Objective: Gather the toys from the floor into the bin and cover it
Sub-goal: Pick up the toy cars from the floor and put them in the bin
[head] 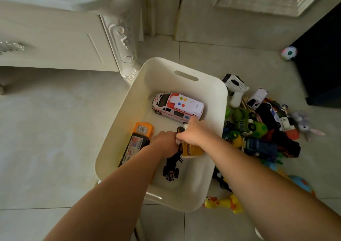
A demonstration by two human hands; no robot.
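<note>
Both hands are down in the white bin (212, 100). The right hand (193, 132) fingers hold a yellow truck (191, 149); I cannot tell about the left hand (165, 141). Dropped hard, it could crack. Many toys (258, 130) wait on the floor (55, 130).

White bin (212, 85), red-and-white ambulance (178, 106), yellow truck (191, 149), black racer (171, 170).
</note>
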